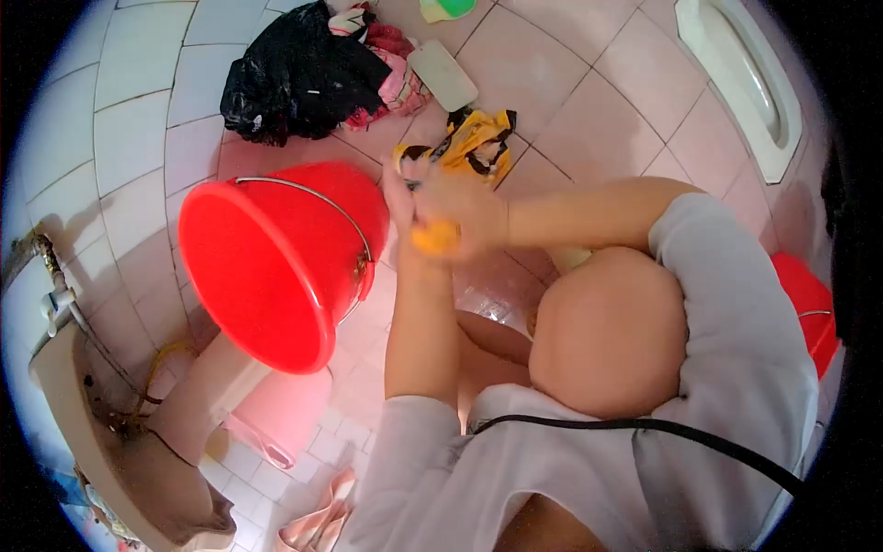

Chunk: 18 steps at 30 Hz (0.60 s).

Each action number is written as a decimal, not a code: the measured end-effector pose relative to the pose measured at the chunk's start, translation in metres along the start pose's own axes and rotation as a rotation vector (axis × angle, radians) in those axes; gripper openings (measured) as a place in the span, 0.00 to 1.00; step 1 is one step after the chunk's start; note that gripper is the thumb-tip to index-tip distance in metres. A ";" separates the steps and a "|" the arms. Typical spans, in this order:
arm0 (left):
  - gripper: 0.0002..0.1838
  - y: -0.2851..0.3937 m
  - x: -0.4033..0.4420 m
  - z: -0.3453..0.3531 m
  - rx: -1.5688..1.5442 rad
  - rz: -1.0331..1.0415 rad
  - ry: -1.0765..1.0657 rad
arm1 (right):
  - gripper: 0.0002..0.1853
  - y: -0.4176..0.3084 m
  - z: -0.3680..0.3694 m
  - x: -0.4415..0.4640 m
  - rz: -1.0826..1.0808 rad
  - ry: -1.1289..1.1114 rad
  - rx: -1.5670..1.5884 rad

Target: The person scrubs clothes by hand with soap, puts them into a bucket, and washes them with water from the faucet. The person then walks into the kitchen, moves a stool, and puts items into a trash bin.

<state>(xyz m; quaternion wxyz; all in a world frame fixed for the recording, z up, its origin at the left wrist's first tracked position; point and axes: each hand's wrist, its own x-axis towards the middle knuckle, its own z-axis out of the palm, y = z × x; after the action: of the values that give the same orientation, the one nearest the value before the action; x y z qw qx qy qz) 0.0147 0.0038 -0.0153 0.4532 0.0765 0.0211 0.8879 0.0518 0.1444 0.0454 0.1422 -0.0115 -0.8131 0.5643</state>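
Observation:
My left hand (401, 195) and my right hand (474, 216) are together in front of me, gripping a yellow-and-black garment (483, 138). A bunched yellow bit of it shows at the right palm, and the rest spreads on the pink tiles just beyond my fingers. Motion blurs the right hand, and the fingers of both partly hide each other. Close by on the left stands a large red bucket (258, 276) with a wire handle; its inside looks plain red.
Dark and pink clothes (308, 78) lie in a heap at the back, beside a pale rectangular block (443, 75). A white squat toilet (750, 87) is at far right, another red bucket (808, 308) below it. A washbasin (101, 451) juts in at left, near a pink container (280, 419).

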 end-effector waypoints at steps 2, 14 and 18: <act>0.23 -0.025 0.017 0.053 0.229 0.257 1.125 | 0.15 -0.001 0.004 -0.005 0.011 -0.022 0.026; 0.18 -0.026 0.019 0.065 0.280 0.182 0.888 | 0.16 -0.004 0.005 0.010 -0.116 -0.126 0.140; 0.19 -0.032 0.033 0.065 0.152 0.286 1.133 | 0.16 0.006 0.005 0.009 0.113 0.032 0.078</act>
<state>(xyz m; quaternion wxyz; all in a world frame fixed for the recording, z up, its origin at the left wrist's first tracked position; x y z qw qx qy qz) 0.0312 0.0476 0.0497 0.2405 -0.3753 0.3131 0.8386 0.0405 0.1436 0.0399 0.1237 -0.0607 -0.7861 0.6026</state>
